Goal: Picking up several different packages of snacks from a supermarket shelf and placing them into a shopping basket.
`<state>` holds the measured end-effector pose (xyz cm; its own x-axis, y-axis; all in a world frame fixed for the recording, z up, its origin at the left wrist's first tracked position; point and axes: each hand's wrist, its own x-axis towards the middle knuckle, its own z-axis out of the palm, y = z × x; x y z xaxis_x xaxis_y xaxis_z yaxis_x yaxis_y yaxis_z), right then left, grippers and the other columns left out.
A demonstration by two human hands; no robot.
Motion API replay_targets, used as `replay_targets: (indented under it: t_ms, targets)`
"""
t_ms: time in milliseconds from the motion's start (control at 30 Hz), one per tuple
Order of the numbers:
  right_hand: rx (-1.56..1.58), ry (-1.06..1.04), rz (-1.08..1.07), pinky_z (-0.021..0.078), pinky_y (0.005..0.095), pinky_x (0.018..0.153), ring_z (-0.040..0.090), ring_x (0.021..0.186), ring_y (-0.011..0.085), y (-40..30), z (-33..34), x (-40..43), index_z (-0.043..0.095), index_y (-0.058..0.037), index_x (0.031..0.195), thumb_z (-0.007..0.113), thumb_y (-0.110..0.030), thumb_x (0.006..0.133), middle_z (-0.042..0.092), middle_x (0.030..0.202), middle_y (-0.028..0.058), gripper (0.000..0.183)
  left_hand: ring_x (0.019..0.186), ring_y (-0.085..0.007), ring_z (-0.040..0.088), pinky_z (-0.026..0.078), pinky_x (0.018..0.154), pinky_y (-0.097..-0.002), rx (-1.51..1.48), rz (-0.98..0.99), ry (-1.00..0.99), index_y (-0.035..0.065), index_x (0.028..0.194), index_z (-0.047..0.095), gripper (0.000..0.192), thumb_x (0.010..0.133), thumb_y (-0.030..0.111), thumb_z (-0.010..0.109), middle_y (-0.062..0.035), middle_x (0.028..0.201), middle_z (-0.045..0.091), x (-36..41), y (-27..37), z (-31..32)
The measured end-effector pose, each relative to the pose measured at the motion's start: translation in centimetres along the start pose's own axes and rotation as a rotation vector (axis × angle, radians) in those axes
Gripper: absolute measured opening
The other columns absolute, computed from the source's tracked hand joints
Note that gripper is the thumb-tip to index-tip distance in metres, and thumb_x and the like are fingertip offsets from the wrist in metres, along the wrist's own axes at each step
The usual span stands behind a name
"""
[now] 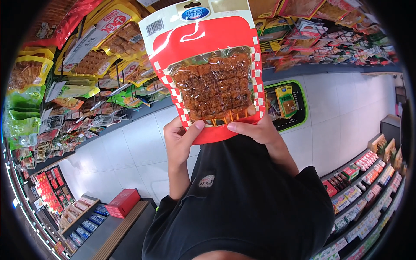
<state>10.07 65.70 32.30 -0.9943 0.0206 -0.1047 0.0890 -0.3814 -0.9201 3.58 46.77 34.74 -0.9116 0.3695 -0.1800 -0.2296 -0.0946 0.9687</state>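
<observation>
A large red and white plastic food pouch (208,78) is held up in front of me, its window showing browned skewered food with orange sticks at the bottom. My left hand (182,139) grips the pouch's lower left corner, thumb on the front. At the lower right edge, my right hand (255,128) holds it the same way. The fingers behind the pouch are hidden. A black shopping basket with a green rim (306,105) rests on the floor to the right, partly covered by the pouch, with a yellow and green food packet (287,102) inside.
Hanging snack packets (94,63) on metal hooks fill the rack ahead, with price tags sticking out. Packaged goods line shelves (357,195) at the lower right. A red box (123,203) sits on a grey counter (107,232) at the lower left. Pale floor tiles (331,107) lie between.
</observation>
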Motion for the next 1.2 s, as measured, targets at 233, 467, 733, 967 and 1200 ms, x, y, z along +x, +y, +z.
replay_targets:
  t_ms: [233,467,733,967,1200]
  targets:
    - [0.030,0.066,-0.015,0.0432,0.0276,0.085,0.054,0.098,0.0119,1.3,2.7,0.8,0.048,0.0027,0.115,0.064,-0.002,0.075,0.059,0.104,0.0070,0.043,0.069,-0.0067,0.056,0.045,0.062,-0.0199,0.021,-0.047,-0.027,-0.0039,0.088,0.062,0.012,0.080,0.005,0.062,-0.0037,0.078,0.062,0.7,0.2,-3.0]
    - [-0.092,0.232,-0.015,0.0434,0.0276,0.084,0.054,0.096,0.0114,2.2,5.6,0.3,0.049,0.0032,0.115,0.065,-0.006,0.076,0.060,0.103,0.0079,0.043,0.068,-0.0055,0.054,0.044,0.062,-0.0201,0.062,-0.086,-0.088,-0.0038,0.090,0.062,0.015,0.080,0.006,0.064,-0.0021,0.076,0.062,2.4,-0.4,-5.3]
    - [-0.728,0.494,-0.031,0.0477,0.0286,0.072,0.060,0.082,0.0167,4.0,6.7,-1.2,0.056,-0.0011,0.104,0.064,-0.006,0.075,0.061,0.094,0.0096,0.031,0.089,-0.0215,0.063,0.049,0.077,-0.0323,0.744,0.022,-0.157,0.0065,0.126,0.045,0.056,0.075,0.014,0.067,-0.0166,0.097,0.064,4.6,-2.4,-5.1]
    - [-1.301,0.527,-0.178,0.0465,0.0331,0.073,0.054,0.088,0.0266,6.6,4.8,-2.6,0.048,-0.0050,0.121,0.069,-0.019,0.067,0.052,0.100,0.0115,0.060,0.104,-0.0191,0.051,0.039,0.091,-0.0293,0.018,-0.146,-0.540,-0.0047,0.125,0.037,0.049,0.085,0.016,0.057,-0.0121,0.115,0.052,3.3,-4.7,0.0]
    - [-1.107,0.492,0.013,0.0359,0.0366,0.095,0.040,0.115,0.0305,4.3,-1.0,-7.6,0.035,-0.0061,0.132,0.073,-0.034,0.067,0.038,0.125,0.0161,0.081,0.101,-0.0165,0.052,0.040,0.087,-0.0275,0.032,-0.425,-0.320,-0.0044,0.115,0.047,0.032,0.088,0.011,0.052,-0.0112,0.112,0.054,4.7,-9.3,6.8]
